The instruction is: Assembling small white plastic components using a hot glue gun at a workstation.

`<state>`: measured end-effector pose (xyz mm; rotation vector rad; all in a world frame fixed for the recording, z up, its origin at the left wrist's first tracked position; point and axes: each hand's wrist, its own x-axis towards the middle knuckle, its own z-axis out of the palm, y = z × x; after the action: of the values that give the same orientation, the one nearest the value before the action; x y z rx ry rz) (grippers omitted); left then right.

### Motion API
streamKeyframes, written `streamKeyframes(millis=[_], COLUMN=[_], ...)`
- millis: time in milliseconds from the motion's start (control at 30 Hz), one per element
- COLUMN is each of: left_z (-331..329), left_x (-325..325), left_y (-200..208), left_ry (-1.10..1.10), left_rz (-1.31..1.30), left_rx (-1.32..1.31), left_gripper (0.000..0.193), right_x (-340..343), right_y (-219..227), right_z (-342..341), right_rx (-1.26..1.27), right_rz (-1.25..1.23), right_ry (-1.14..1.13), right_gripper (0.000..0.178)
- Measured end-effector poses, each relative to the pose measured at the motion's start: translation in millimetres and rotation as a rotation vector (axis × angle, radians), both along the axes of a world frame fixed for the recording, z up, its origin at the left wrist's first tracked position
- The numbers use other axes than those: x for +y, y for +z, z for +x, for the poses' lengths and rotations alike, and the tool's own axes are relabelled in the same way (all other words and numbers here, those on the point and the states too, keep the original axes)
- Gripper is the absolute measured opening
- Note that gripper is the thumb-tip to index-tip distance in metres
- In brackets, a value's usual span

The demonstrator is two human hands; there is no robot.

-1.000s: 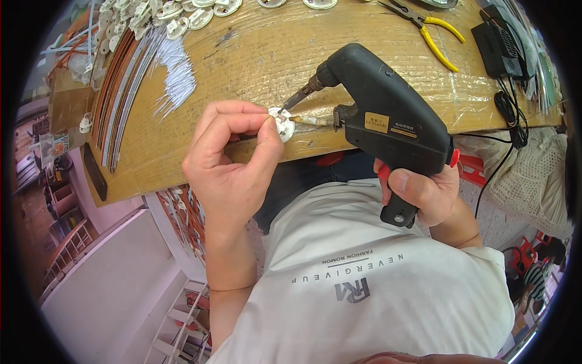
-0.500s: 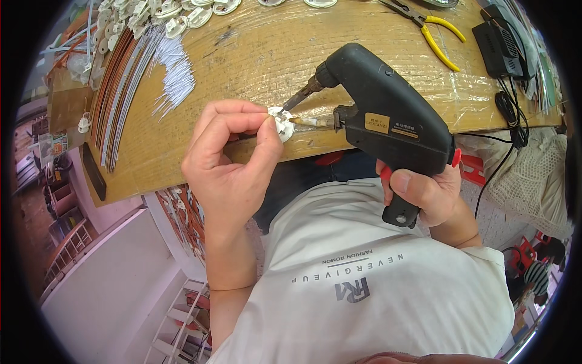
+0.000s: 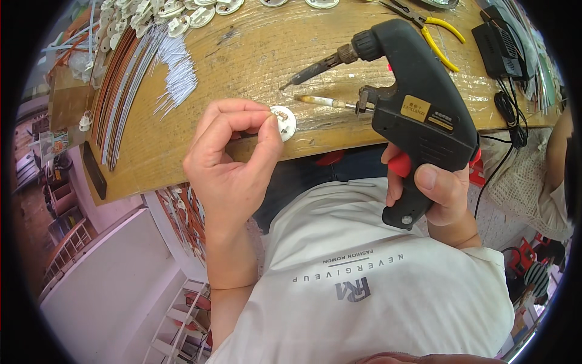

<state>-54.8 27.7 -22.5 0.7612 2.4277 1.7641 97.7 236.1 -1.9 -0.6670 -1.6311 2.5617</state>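
white disc (image 3: 287,125) | in left hand (image 3: 231,150), leftward of right hand (image 3: 444,189) | hands: left pinching rim, right clasping soldering gun (image 3: 438,124)

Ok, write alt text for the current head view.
The left hand pinches a round white part, while the right hand grips a black soldering gun, its tip apart from the part. Yellow-handled pliers lie on the wooden table.

Cannot see the disc (image 3: 288,125) whole behind the left hand (image 3: 233,148), nor the right hand (image 3: 445,193) whole behind the gun (image 3: 427,124). Cannot follow the pile (image 3: 180,24) past the top edge or another person's arm (image 3: 558,151) past the right rim.
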Motion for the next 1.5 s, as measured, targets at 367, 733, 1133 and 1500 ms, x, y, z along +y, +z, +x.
streamKeyframes(millis=[367,733,1133,1500], left_z=[-0.7,-2.3,1.2,0.0], left_x=[-0.3,0.4,0.7,2.8], left_y=[-1.7,-1.2,-4.3,-5.9], left_ry=[-0.004,-0.016,0.065,0.106], left_rz=[-0.002,-0.013,0.007,0.023], left_rx=[0.014,0.037,-0.033,-0.039], left_gripper=[0.007,0.007,0.011,0.015], right_x=[-6.6,-7.0,-4.3,-31.2], right_y=[-1.1,-3.2,-2.9,-2.6], right_z=[-15.0,-20.9,-19.5,-44.1], right_rx=[0.096,0.085,0.085,0.296], right_rz=[0.105,0.106,0.180,0.151], right_ry=[-0.021,0.010,0.035,0.088], right_gripper=[0.055,0.052,0.042,0.039])
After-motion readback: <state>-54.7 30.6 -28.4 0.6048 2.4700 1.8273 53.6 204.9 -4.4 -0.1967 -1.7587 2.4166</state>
